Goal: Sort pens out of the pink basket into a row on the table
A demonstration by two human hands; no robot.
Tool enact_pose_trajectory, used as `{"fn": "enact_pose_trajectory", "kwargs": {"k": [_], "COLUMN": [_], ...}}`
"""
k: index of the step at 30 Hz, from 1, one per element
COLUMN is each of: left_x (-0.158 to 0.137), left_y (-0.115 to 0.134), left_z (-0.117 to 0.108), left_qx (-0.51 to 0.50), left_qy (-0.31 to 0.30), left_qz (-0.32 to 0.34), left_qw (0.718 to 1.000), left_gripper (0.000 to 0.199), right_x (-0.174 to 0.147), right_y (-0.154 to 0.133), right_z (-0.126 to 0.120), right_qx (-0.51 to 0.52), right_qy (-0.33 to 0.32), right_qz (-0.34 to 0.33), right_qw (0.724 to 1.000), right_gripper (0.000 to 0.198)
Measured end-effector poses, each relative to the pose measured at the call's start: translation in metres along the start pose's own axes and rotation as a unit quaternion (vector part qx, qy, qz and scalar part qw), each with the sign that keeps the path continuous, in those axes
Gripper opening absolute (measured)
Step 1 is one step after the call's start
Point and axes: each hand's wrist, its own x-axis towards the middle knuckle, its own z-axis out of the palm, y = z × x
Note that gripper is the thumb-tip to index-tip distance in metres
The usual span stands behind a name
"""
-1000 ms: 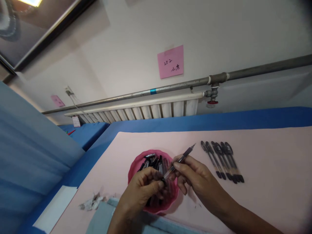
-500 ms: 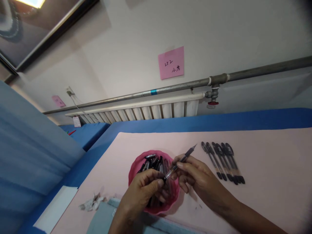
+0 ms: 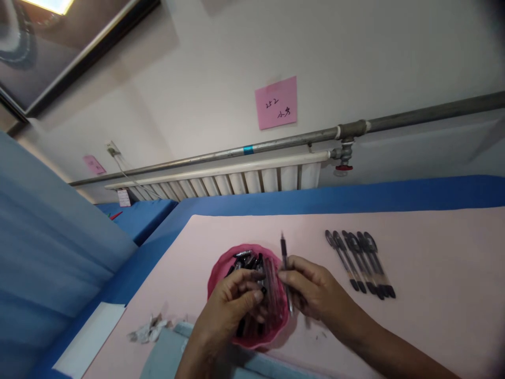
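Note:
My right hand point(image 3: 311, 287) pinches an uncapped pen point(image 3: 284, 247) with a dark grip, held nearly upright, tip upward, at the right side of a pink basket point(image 3: 213, 273). Over the basket, my left hand point(image 3: 240, 297) has thumb and fingers closed around a small black piece point(image 3: 263, 290), which looks like a pen's end plug. Black pen parts and clear barrels point(image 3: 272, 284) fill the basket, partly hidden by my left hand. To the right lies a row of several capped black pens point(image 3: 361, 263).
Pink paper point(image 3: 442, 273) covers the blue-clothed table point(image 3: 414, 195). Crumpled white scraps point(image 3: 149, 330) lie left of the basket, near folded light-blue cloth point(image 3: 163, 355). A white sheet point(image 3: 90, 337) rests at the left edge, by a blue curtain point(image 3: 51, 242). A radiator point(image 3: 236, 181) stands behind.
The pen has swung from a slant to nearly upright in my right hand, and its lower end has come away from my left fingers. My left hand has stayed over the basket.

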Motion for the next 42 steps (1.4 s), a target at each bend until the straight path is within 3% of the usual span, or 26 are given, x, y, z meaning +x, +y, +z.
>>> {"fn": "enact_pose_trajectory", "kwargs": {"k": [5, 10, 13, 20, 32, 38, 42], "left_x": [0.000, 0.001, 0.001, 0.003, 0.002, 0.005, 0.004], "left_y": [0.001, 0.000, -0.002, -0.005, -0.003, -0.003, -0.005], "left_z": [0.001, 0.001, 0.003, 0.004, 0.008, 0.014, 0.017], "left_qx": [-0.003, -0.003, -0.013, -0.020, -0.040, -0.047, -0.031], "left_qy": [0.021, 0.022, 0.020, 0.009, 0.017, 0.072, 0.056], "left_qz": [0.017, 0.004, -0.002, 0.005, 0.016, 0.062, 0.019], "left_qw": [1.000, 1.000, 1.000, 1.000, 0.999, 0.994, 0.998], "left_gripper": [0.028, 0.023, 0.023, 0.024, 0.029, 0.030, 0.023], "right_x": [-0.002, -0.002, -0.002, -0.003, -0.002, 0.000, -0.001], "right_y": [0.001, -0.004, -0.005, -0.004, -0.005, -0.005, -0.005], "right_z": [0.002, 0.002, 0.003, 0.004, 0.001, 0.000, 0.001], "right_qx": [-0.020, 0.091, 0.124, 0.115, 0.139, 0.120, 0.124], "right_qy": [-0.015, 0.045, 0.043, 0.037, 0.005, 0.046, 0.062], "right_qz": [-0.007, 0.010, 0.008, -0.012, 0.014, 0.011, -0.003], "right_qw": [1.000, 0.995, 0.991, 0.993, 0.990, 0.992, 0.990], "right_gripper": [0.011, 0.018, 0.019, 0.016, 0.017, 0.024, 0.023]}}
